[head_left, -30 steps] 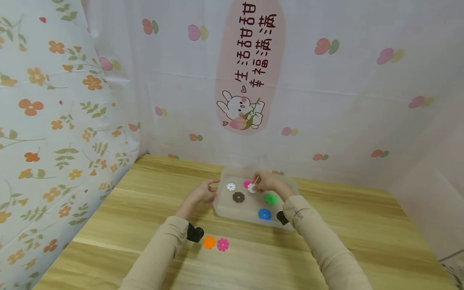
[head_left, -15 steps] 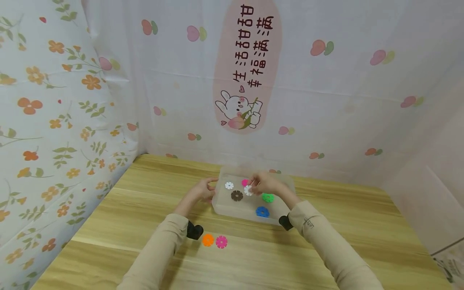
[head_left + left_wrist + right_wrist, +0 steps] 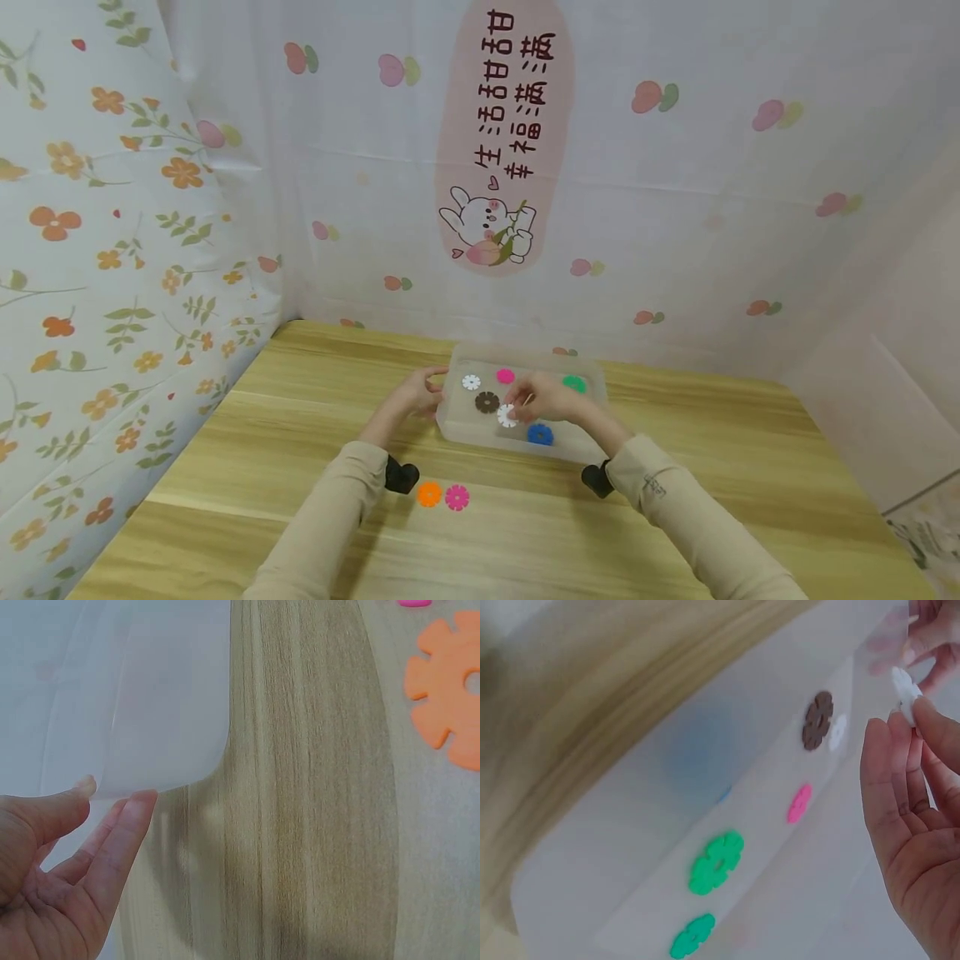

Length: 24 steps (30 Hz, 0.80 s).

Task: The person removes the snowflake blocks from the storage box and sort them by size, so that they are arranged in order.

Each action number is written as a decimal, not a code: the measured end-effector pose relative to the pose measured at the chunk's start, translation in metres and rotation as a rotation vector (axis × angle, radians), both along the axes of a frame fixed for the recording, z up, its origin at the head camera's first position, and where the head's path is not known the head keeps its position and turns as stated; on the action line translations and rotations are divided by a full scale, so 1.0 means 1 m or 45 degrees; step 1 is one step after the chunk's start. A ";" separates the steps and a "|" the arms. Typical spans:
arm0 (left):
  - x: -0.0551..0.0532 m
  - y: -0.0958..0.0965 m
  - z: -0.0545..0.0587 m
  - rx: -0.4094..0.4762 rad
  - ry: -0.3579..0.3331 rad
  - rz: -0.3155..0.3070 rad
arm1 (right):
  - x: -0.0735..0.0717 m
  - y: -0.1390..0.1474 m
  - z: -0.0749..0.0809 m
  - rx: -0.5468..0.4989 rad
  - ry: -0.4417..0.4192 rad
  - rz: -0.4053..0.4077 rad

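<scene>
A translucent plastic box (image 3: pixel 480 437) stands on the wooden table, with toothed snowflake discs inside. My left hand (image 3: pixel 423 392) holds its left end, thumb and fingertips at the rim (image 3: pixel 169 785) in the left wrist view. Over the box, my right hand (image 3: pixel 546 397) pinches a white snowflake disc (image 3: pixel 905 696) between thumb and fingers. Below it lie a brown disc (image 3: pixel 487 402), a pink disc (image 3: pixel 506 377), another white disc (image 3: pixel 471 382) and a blue disc (image 3: pixel 540 435). Two green discs (image 3: pixel 716 862) show in the right wrist view.
On the table (image 3: pixel 525 542) in front of the box, an orange disc (image 3: pixel 430 494) and a magenta disc (image 3: pixel 457 497) lie side by side. A patterned curtain (image 3: pixel 675 208) hangs behind the table, and a floral one (image 3: pixel 150 292) at the left.
My right hand has carried the white disc toward the near side of the box, uncovering the pink disc and a green disc farther back. The left hand keeps its place at the box's end.
</scene>
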State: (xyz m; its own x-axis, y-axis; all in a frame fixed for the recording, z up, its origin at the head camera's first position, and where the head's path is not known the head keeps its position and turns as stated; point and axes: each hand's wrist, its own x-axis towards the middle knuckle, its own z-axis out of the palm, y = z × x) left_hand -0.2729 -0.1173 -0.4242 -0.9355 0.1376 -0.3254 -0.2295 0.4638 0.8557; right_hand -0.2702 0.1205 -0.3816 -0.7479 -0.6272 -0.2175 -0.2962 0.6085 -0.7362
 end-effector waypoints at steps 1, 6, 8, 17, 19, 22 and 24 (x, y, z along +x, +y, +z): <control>0.000 0.000 0.001 0.000 -0.006 0.000 | 0.002 -0.001 -0.001 0.008 0.002 0.000; 0.002 -0.002 0.001 -0.004 -0.012 -0.003 | 0.013 -0.005 -0.008 -0.001 -0.022 0.023; 0.002 -0.002 0.001 -0.002 -0.014 -0.004 | 0.018 -0.007 -0.011 -0.023 -0.044 0.051; 0.001 -0.001 -0.001 -0.004 -0.017 -0.015 | 0.038 -0.014 -0.018 -0.012 -0.009 0.124; 0.000 0.000 -0.001 0.005 -0.023 -0.012 | 0.041 -0.015 -0.020 -0.002 0.007 0.125; -0.002 0.001 0.000 0.015 -0.034 -0.010 | 0.047 -0.016 -0.023 -0.022 -0.045 0.119; -0.003 0.001 0.001 0.016 -0.037 -0.012 | 0.050 -0.017 -0.026 -0.022 -0.047 0.134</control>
